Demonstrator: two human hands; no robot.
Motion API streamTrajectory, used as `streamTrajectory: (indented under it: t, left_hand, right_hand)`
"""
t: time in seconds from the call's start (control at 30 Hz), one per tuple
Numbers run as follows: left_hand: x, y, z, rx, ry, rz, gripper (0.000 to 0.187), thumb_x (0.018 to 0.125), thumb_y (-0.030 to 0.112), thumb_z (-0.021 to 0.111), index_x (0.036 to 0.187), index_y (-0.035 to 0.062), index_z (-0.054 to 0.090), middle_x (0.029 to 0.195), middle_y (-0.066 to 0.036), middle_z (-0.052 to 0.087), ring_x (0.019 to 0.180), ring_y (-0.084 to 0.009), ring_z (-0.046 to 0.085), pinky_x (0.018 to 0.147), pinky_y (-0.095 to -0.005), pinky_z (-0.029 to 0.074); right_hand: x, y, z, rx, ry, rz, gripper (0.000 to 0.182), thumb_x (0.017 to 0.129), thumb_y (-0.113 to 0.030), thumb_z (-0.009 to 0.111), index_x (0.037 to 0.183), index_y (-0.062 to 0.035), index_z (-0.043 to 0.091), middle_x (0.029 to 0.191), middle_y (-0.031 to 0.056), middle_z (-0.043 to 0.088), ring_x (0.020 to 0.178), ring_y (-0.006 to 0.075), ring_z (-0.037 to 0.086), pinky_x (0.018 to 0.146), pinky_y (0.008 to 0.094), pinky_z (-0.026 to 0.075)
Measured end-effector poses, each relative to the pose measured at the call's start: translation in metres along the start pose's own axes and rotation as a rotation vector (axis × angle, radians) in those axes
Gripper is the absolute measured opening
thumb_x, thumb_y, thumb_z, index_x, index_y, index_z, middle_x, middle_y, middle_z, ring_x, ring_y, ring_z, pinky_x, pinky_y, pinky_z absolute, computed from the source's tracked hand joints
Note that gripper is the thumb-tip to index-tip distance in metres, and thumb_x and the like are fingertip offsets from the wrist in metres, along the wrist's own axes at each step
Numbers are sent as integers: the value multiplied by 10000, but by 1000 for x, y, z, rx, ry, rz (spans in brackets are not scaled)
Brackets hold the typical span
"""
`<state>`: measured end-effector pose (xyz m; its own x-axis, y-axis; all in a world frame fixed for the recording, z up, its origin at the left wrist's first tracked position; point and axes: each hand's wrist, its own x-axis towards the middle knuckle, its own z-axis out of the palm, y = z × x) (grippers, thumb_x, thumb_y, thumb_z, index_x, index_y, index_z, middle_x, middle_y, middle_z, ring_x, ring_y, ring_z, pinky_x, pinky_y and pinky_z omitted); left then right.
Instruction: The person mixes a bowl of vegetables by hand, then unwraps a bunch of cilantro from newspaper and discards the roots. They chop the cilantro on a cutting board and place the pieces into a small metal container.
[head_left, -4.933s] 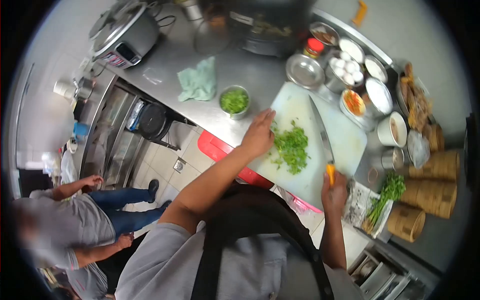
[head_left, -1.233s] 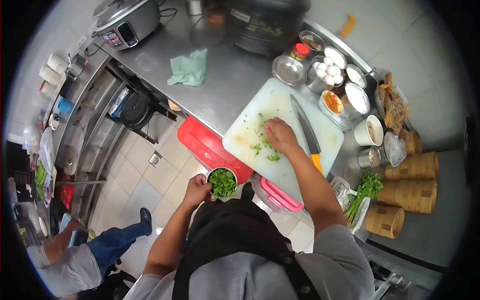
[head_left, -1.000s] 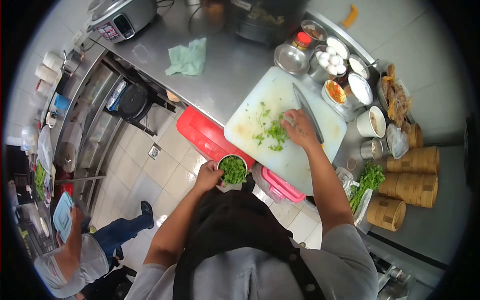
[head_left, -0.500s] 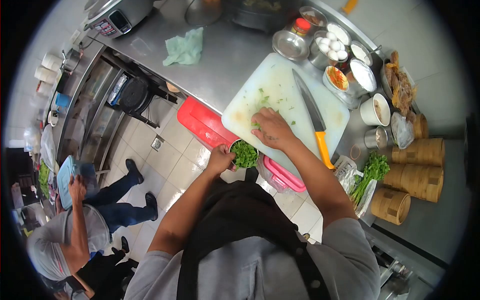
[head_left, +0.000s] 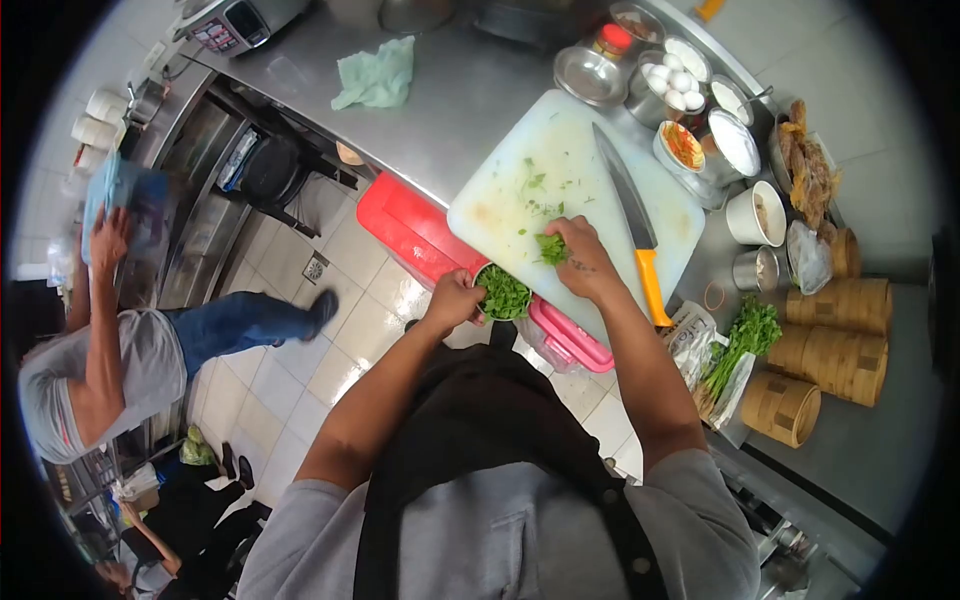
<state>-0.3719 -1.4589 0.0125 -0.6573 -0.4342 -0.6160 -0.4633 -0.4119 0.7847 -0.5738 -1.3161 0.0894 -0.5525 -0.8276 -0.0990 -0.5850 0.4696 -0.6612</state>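
My left hand point(head_left: 457, 300) grips the rim of a small round container full of chopped green herbs point(head_left: 503, 292), held at the front edge of the white cutting board point(head_left: 490, 210). Pinched in the fingers of my right hand point(head_left: 580, 255) is a small clump of chopped herbs point(head_left: 551, 249), just above the board and to the right of the container. Scattered green bits point(head_left: 537, 182) lie on the board. A large knife with a yellow handle point(head_left: 652, 285) rests along the board's right side, blade pointing away from me.
Bowls, a pot of eggs point(head_left: 675, 82) and a red-lidded jar point(head_left: 612, 40) crowd the back right. Bamboo steamers point(head_left: 835, 350) and a leafy herb bunch point(head_left: 745, 345) stand right. A red bin point(head_left: 400, 230) sits below the counter. A co-worker point(head_left: 120, 365) carries a blue-lidded box at left.
My right hand has gathered loose herbs off the board and now lifts a clump near the container. The co-worker at left has stepped along, raising the box.
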Motion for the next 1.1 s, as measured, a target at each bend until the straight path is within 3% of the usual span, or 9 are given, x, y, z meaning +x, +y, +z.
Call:
streamTrajectory:
  t: [0.2, 0.47, 0.57, 0.63, 0.8, 0.87, 0.93, 1.0, 1.1]
  left_hand:
    - [-6, 13, -1, -75, -8, -17, 172, 829, -6, 579, 784, 37, 419, 669, -102, 540, 467, -229, 607, 434, -358, 558]
    - [-7, 6, -9, -62, -14, -8, 194, 825, 13, 603, 779, 42, 417, 648, -118, 567, 463, -215, 621, 429, -359, 571]
    - [-5, 2, -12, -69, 2, 18, 197, 826, 12, 604, 774, 45, 417, 643, -111, 560, 461, -211, 619, 422, -347, 563]
    - [-11, 7, -14, -67, 17, 6, 172, 826, 2, 590, 786, 40, 427, 659, -103, 556, 461, -210, 615, 429, -345, 564]
    - [-10, 3, -11, -66, 36, -19, 165, 823, -10, 572, 782, 46, 423, 671, -88, 542, 461, -213, 612, 435, -343, 559]
    - [-10, 1, -8, -15, 27, 11, 160, 818, -16, 567, 779, 47, 425, 670, -86, 539, 463, -212, 612, 432, -339, 551]
    - [-12, 2, -5, -26, 23, 26, 148, 814, -15, 568, 787, 47, 436, 664, -81, 541, 464, -210, 610, 428, -339, 546]
    - [-14, 2, -4, -94, 10, -9, 137, 808, -11, 573, 795, 47, 450, 655, -74, 543, 458, -207, 600, 429, -337, 546]
    - [-14, -6, -5, -96, 28, 1, 123, 807, -12, 568, 797, 44, 459, 651, -71, 545, 458, -202, 588, 434, -345, 548]
  right_hand:
    - [-15, -37, 22, 25, -127, -113, 364, 704, 148, 515, 997, -59, 576, 996, 173, 511, 1012, 395, 497, 874, 423, 437]
    - [-33, -52, 30, 219, -139, -168, 386, 760, 117, 500, 1088, -55, 610, 1046, 184, 553, 1030, 391, 536, 865, 460, 455]
    - [-51, -48, 18, 174, 36, -168, 382, 754, 96, 519, 1099, -42, 607, 1048, 188, 552, 1049, 389, 534, 883, 462, 450]
    - [-59, -32, 10, -88, 339, -92, 384, 739, 83, 537, 1102, -27, 597, 1045, 188, 551, 1031, 386, 533, 883, 463, 448]
    - [-51, 7, 21, -259, 393, 54, 366, 712, 83, 551, 1059, -27, 588, 1012, 177, 554, 981, 372, 535, 854, 453, 457]
    - [-45, -11, 42, 371, 117, 357, 317, 732, 65, 560, 1035, -24, 593, 990, 177, 555, 979, 364, 545, 838, 452, 465]
    - [-52, -33, 52, 95, 20, -188, 271, 762, 47, 566, 1019, -36, 599, 972, 176, 553, 971, 364, 551, 818, 442, 472]
    - [-55, -62, 45, 222, -16, -103, 229, 784, 36, 565, 998, -39, 599, 974, 182, 547, 984, 377, 547, 825, 434, 471]
    - [-54, -47, 43, 214, 77, -146, 208, 788, 18, 586, 980, -61, 607, 919, 162, 559, 926, 375, 564, 786, 429, 475]
